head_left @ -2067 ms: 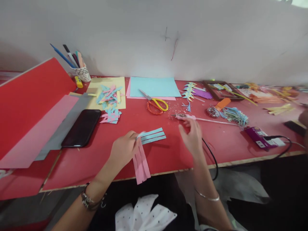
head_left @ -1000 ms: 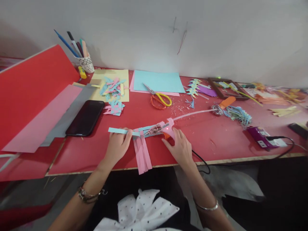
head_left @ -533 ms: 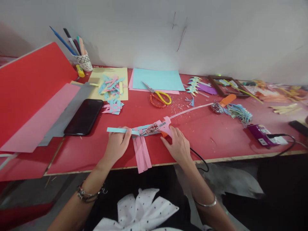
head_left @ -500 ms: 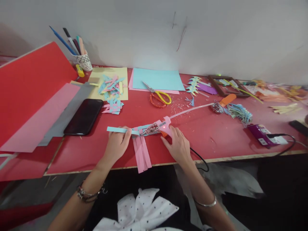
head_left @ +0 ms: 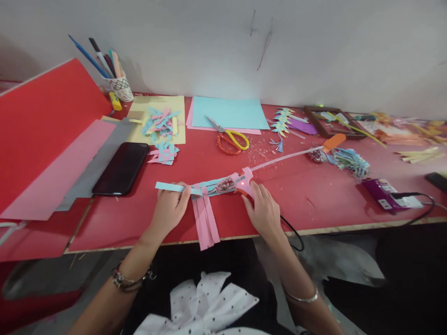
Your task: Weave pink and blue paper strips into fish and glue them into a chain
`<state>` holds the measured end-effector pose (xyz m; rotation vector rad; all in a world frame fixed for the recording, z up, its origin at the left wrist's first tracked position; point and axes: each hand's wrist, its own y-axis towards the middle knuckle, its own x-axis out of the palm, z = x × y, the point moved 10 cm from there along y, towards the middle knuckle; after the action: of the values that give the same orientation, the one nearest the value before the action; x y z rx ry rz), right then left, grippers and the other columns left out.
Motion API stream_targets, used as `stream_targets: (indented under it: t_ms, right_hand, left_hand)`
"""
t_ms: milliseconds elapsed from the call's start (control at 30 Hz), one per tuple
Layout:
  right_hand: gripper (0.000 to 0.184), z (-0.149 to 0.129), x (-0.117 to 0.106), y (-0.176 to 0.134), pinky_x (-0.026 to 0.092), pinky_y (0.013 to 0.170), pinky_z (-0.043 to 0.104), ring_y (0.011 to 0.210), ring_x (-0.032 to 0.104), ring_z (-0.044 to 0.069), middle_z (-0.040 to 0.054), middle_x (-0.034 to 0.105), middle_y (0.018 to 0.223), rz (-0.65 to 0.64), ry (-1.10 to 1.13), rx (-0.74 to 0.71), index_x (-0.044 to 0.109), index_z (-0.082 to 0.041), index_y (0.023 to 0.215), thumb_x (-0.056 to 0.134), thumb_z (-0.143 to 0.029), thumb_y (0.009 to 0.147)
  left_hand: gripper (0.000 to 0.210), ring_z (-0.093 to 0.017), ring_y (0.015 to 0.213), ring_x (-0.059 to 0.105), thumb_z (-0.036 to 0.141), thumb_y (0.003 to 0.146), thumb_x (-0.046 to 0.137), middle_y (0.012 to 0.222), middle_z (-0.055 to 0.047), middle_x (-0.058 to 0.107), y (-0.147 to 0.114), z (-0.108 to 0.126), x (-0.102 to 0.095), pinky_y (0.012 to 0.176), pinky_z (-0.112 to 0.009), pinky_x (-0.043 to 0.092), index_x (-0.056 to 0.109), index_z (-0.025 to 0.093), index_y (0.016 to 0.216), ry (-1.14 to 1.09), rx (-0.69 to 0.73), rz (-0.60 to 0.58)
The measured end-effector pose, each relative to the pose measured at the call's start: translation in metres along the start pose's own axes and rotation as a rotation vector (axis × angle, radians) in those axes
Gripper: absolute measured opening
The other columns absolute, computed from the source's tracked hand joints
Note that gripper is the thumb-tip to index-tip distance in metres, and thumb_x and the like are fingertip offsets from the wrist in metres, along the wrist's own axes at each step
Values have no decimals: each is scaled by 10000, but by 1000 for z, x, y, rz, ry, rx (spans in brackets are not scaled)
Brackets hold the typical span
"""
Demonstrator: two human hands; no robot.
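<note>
Woven paper strips, pink and blue, lie on red tabletop between both hands.
Black phone; left hand pinches blue strip at weave's left edge; pink ends overhang table edge; glue gun points nozzle over weave, contact unclear; right hand grips its handle; purple socket box sits well apart.

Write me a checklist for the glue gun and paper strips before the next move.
1. Glue gun held: ok, right hand on its handle.
2. Gun's light on: ok, glowing red.
3. Blue strip held: ok, in the left hand.
4. Pink strips fully on the table: not ok, ends overhang the front edge.
5. Scissors clear of both hands: ok, lying farther back.
6. Glue at the nozzle: cannot tell, too small.
</note>
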<state>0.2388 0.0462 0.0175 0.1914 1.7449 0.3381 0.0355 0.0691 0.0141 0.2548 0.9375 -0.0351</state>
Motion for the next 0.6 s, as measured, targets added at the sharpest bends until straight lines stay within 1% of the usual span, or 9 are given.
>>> stream_targets:
  t_ms: [133,333,500,600]
  right_hand:
    - [335,7,-4,-2,465,586,297,800,580,223,130,616,946,48,-3,7,528,-132,1089,378,-315,851]
    - [338,18,-6,-2,459,569,296,794,584,224,141,613,944,47,-15,21,532,-126,1078,357,-316,860]
    - [327,34,-11,-5,458,601,297,801,584,218,119,620,929,85,-14,50,532,-159,1079,359,-329,861]
    - [321,45,-12,-6,457,607,306,810,585,227,119,621,934,87,-32,83,533,-167,1075,355,-326,860]
  left_hand:
    - [358,-228,714,589,276,837,253,677,-84,623,0,-1,1,715,-360,397,559,169,686,-14,7,16]
    - [343,-222,691,584,269,836,260,656,-81,611,0,-1,0,686,-351,398,546,173,674,-28,11,22]
    - [319,-220,670,579,275,827,273,638,-77,595,1,-2,0,654,-342,394,532,175,669,-34,0,30]
    - [310,-213,657,575,273,823,276,620,-68,586,1,-1,-1,645,-332,393,516,183,648,-44,8,38]
